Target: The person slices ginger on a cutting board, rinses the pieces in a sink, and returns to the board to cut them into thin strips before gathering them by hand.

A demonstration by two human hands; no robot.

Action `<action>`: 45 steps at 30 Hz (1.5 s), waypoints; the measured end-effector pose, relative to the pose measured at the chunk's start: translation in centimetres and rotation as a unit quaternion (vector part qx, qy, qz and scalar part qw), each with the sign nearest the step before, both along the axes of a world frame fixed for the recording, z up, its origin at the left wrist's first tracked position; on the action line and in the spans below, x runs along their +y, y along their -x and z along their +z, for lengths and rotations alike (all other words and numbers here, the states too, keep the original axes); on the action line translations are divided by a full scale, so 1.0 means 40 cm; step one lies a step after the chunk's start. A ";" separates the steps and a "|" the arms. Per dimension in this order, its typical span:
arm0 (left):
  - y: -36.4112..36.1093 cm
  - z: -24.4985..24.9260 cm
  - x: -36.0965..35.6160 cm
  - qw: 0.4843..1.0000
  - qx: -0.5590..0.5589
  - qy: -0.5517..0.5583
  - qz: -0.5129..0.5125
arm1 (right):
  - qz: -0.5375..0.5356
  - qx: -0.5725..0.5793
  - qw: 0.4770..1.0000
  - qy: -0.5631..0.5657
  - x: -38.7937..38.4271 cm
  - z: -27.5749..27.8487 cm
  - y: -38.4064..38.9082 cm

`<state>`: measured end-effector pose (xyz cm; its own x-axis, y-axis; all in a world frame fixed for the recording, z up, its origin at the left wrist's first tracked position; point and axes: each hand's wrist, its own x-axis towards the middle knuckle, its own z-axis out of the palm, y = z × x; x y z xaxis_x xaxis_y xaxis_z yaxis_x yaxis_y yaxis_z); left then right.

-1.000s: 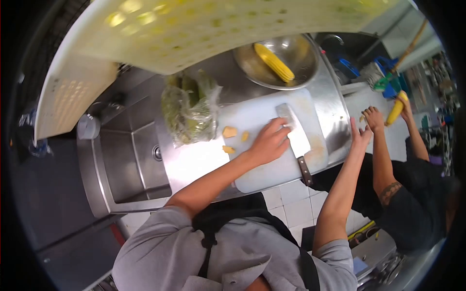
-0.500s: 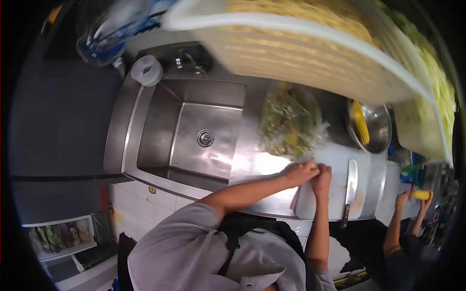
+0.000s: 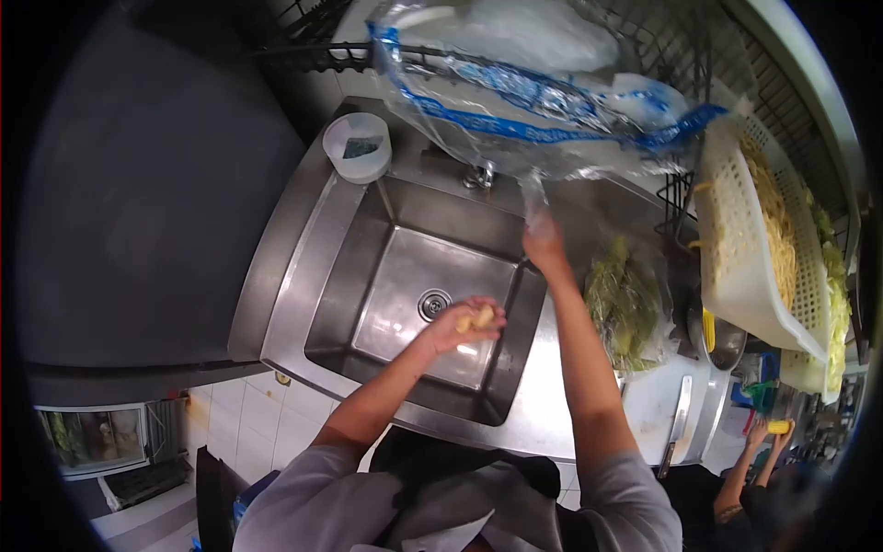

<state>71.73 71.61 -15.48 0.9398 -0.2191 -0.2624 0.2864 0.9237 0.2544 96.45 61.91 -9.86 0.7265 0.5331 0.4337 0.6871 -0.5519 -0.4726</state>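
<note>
My left hand [image 3: 466,323] is cupped over the steel sink [image 3: 386,221], closed around several small yellow pieces [image 3: 478,319]. My right hand [image 3: 544,241] reaches up past the sink's far right corner and touches the hanging tail of a clear plastic bag with blue print [image 3: 543,92]; whether it grips the bag is unclear. The tap [image 3: 476,175] stands just left of that hand. Nothing lies in the basin except the drain [image 3: 434,303].
A bag of greens [image 3: 624,308] lies right of the sink. Beyond are a white cutting board [image 3: 655,409] with a cleaver [image 3: 679,416], a steel bowl [image 3: 727,340] holding corn, and white baskets [image 3: 747,258] of noodles. A white cup [image 3: 357,147] sits at the sink's far left. Another person's hands [image 3: 765,432] hold corn at right.
My left hand has carried the yellow pieces from the cutting board leftwards over the sink. My right hand has left the board and risen to the hanging bag. My view has swung left.
</note>
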 end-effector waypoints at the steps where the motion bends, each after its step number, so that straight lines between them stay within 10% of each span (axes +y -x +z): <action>1: -0.022 -0.020 0.055 0.999 0.030 -0.015 0.039 | 0.002 0.018 1.000 0.013 0.098 -0.037 -0.063; 9: -0.200 -0.032 0.236 0.970 0.183 -0.075 0.143 | 0.166 0.117 0.951 0.233 0.235 -0.137 -0.014; 12: -0.278 -0.019 0.228 0.971 0.208 -0.030 0.114 | 0.097 0.334 0.930 0.117 0.225 -0.087 0.012; 15: -0.339 0.027 0.206 0.982 0.147 0.013 0.115 | 0.091 0.201 0.973 0.064 0.228 -0.073 0.020; 25: -0.521 -0.135 0.136 0.991 0.046 0.063 0.107 | 0.138 0.411 0.901 0.014 0.220 -0.069 -0.051; 32: -0.473 -0.136 0.187 0.989 0.030 0.113 0.086 | 0.131 0.293 0.945 -0.058 0.112 -0.046 -0.166; 36: -0.469 -0.108 0.203 0.984 0.043 0.139 0.106 | 0.022 0.550 0.799 -0.244 0.126 -0.111 -0.188; 40: -0.401 -0.033 0.217 0.995 0.032 -0.046 0.085 | 0.101 0.569 0.747 -0.327 0.199 -0.396 -0.244; 44: -0.300 0.002 0.272 0.985 0.086 -0.144 0.045 | -0.006 0.783 0.440 -0.440 0.266 -0.211 -0.180; 45: -0.281 -0.025 0.285 0.987 0.072 -0.137 0.035 | 0.086 0.784 0.486 -0.376 0.245 -0.306 -0.235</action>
<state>82.97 83.03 -16.47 0.8988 -0.0566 -0.4347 0.2749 0.8453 0.4582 105.85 71.70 -22.09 0.4512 0.7634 -0.4622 -0.8378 0.1839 -0.5140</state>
